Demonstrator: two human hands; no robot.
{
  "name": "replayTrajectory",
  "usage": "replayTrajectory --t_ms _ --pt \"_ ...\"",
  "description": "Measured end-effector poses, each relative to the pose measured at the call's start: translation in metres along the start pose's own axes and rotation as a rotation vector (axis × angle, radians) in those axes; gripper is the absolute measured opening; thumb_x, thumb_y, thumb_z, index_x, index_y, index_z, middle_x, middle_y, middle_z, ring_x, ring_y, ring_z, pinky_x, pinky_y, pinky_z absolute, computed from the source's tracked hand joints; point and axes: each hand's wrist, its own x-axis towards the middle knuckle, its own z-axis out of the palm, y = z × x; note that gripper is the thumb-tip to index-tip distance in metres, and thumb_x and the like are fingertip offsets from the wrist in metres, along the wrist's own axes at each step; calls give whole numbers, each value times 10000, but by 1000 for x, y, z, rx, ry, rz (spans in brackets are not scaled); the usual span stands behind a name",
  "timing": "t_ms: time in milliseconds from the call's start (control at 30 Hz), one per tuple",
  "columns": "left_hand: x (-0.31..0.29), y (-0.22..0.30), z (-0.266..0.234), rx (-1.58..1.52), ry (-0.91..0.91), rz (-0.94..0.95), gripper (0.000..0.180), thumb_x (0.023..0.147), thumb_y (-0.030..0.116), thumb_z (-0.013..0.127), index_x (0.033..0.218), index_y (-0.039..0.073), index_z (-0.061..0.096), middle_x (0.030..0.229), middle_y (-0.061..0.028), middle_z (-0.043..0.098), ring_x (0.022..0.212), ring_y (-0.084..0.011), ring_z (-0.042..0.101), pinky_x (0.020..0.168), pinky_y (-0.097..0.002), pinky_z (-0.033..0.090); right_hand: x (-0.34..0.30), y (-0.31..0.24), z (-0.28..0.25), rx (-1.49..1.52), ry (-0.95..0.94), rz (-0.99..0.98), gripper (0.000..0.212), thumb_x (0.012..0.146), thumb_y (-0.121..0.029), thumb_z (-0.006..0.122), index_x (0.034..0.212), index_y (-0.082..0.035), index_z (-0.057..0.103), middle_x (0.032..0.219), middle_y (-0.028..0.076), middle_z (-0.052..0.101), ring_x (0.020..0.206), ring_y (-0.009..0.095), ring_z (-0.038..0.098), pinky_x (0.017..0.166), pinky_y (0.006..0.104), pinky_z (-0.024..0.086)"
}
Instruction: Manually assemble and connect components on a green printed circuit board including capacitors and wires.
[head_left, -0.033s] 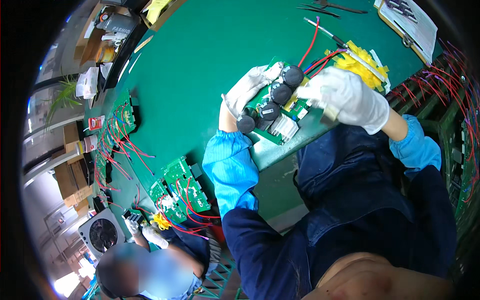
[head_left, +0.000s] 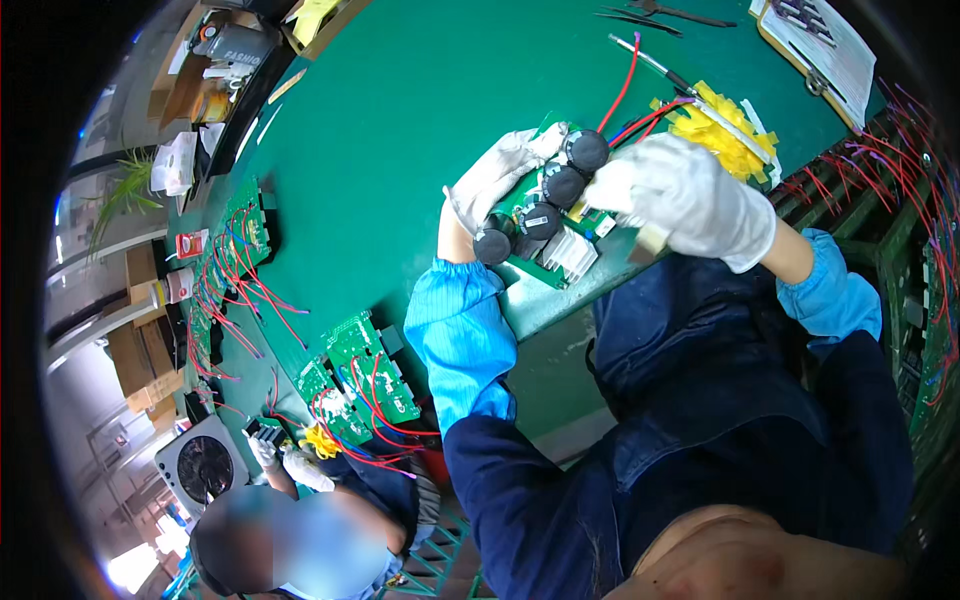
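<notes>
A green circuit board (head_left: 519, 207) with several black round capacitors (head_left: 563, 184) and a silver finned heatsink (head_left: 570, 256) rests near the front edge of the table. My left hand (head_left: 506, 172), in a white glove, is closed on the board's left side, its fingertips by the uppermost capacitor. Over the board's right side is my gloved right hand (head_left: 690, 200), its fingers curled together. A small pale beige piece (head_left: 651, 238) shows below these fingers; its kind is unclear. Red and blue wires (head_left: 640, 122) run from the board's far right corner, partly behind the right hand.
Yellow tape pieces (head_left: 722, 130) and a pen-like tool (head_left: 655, 62) lie beyond my right hand. At the far right are a clipboard (head_left: 815, 60) and a rack with wired boards (head_left: 900, 200). More wired boards (head_left: 365, 365) lie to the left, where a co-worker's gloved hands (head_left: 305, 468) show.
My right hand has shifted slightly left, closer over the board, and the beige piece has moved with it. My left hand and the board look still.
</notes>
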Motion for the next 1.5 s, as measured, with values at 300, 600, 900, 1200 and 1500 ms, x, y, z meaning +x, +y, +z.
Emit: replayTrajectory --t_ms 300,600,900,1200,1500 --pt "9 -24 -17 500 -139 346 417 898 131 495 1265 -57 560 1317 -182 555 1194 -312 536 1084 -371 371 -12 -17 30 -153 -135 16 355 810 -141 566 1142 -51 654 1139 104 619 1076 286 593 982 435 445" --pt "34 -52 -39 862 -450 218 431 918 185 433 1253 -53 562 1358 -195 526 1260 -320 480 1131 -378 297 -25 -35 31 -41 -68 129 404 788 -112 561 1179 -49 639 1184 112 613 1122 305 583 997 434 445" --pt "13 -23 -22 481 -269 220 448 909 193 465 1275 -48 557 1334 -181 552 1231 -313 492 1097 -389 323 -25 -16 -7 364 163 460 280 820 -38 561 1089 -41 640 982 139 664 844 329 632 724 365 520" --pt "20 -30 -24 413 -273 -61 421 930 206 457 1257 -27 581 1320 -163 559 1219 -297 500 1111 -354 327 -38 14 -25 -47 -186 280 394 861 -237 626 1254 -198 622 875 62 604 835 251 574 808 382 443" --pt "15 -55 -39 320 -314 28 393 944 218 499 1224 -44 580 1272 -128 605 1179 -228 556 1071 -319 373 -33 22 -28 -151 -490 302 390 919 -335 572 1304 -281 596 997 67 653 888 274 621 826 369 472"
